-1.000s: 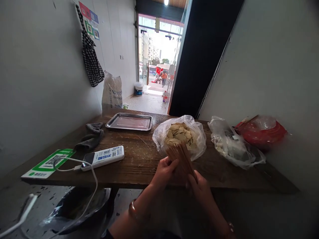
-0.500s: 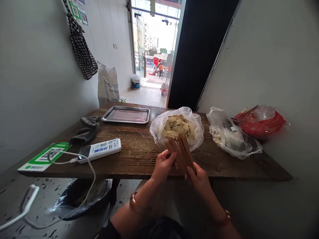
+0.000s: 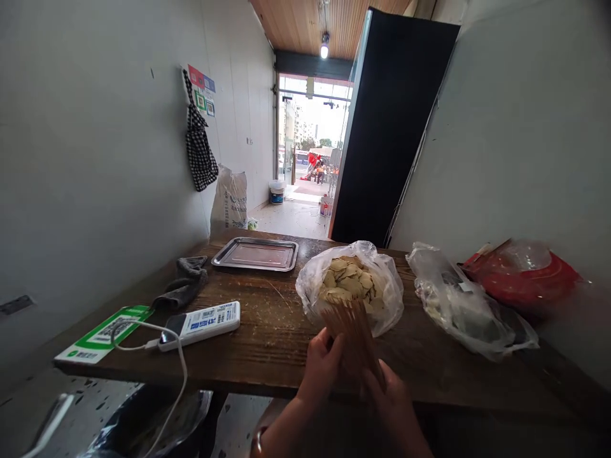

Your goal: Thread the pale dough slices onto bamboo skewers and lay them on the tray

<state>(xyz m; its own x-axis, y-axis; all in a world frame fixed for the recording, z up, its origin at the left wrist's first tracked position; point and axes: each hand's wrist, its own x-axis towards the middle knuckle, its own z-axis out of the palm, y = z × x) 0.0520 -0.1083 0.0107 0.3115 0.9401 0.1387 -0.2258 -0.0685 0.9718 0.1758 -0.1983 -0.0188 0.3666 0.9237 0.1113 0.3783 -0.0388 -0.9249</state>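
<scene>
Both of my hands grip a bundle of thin brown wooden skewers (image 3: pixel 354 334) above the table's near edge, its tips fanned out and pointing away from me. My left hand (image 3: pixel 322 362) pinches the bundle's left side between thumb and fingers. Wrapped round the lower end on the right is my right hand (image 3: pixel 389 394); its fingers are partly hidden and dim. Just beyond the tips, an open clear plastic bag (image 3: pixel 312 289) holds a heap of flat tan slices (image 3: pixel 351 277). The tips overlap the bag's near side in view; I cannot tell if they touch it.
On the wooden table (image 3: pixel 267 312) lie a metal tray (image 3: pixel 255 254), a dark cloth (image 3: pixel 184 283), a white payment device (image 3: pixel 203 324) with a cable and a green QR card (image 3: pixel 105 334). To the right are a plastic bag (image 3: pixel 468 312) and a red bag (image 3: pixel 529 273). A lined bin (image 3: pixel 147 420) stands below.
The view has tilted up, so the table and hands appear lower and the ceiling shows. Both hands still hold the skewers in much the same place before the bag.
</scene>
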